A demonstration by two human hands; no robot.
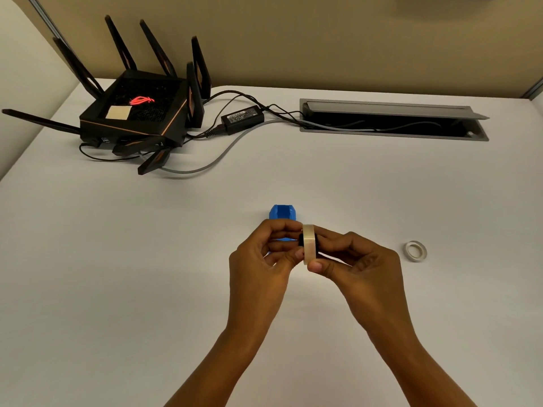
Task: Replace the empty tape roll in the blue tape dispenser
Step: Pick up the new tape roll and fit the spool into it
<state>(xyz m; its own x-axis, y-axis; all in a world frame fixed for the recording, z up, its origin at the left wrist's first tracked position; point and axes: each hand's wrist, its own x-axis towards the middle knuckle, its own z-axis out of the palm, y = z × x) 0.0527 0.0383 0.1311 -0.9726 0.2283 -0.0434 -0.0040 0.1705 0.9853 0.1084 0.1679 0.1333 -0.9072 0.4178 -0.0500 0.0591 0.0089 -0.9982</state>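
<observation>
A fresh tape roll (310,244) is held on edge above the white desk (117,274), pinched by its rim in the right hand (357,259), while the left hand (261,255) is closed on what appears to be a small black hub (301,240) being seated in the roll's core. The step is judged to be the fitting of that hub; it is best done with the roll kept square to the hub and pressed evenly, so that it is not cocked in the core, and with the loose end of the tape facing the cutter once dropped in. Just behind the roll, partly hidden by the left fingers, the blue tape dispenser (282,214) stands on the desk, its cradle apparently unoccupied. Well to the right of the dispenser the spent tape ring (415,251) lies flat. Far behind and to the left of the dispenser, a black router (135,113) is seen with a glowing red emblem and a blank tan sticker; beside it, a power adapter (242,118) bears a label too small to be read. No brand wording can be made out.
</observation>
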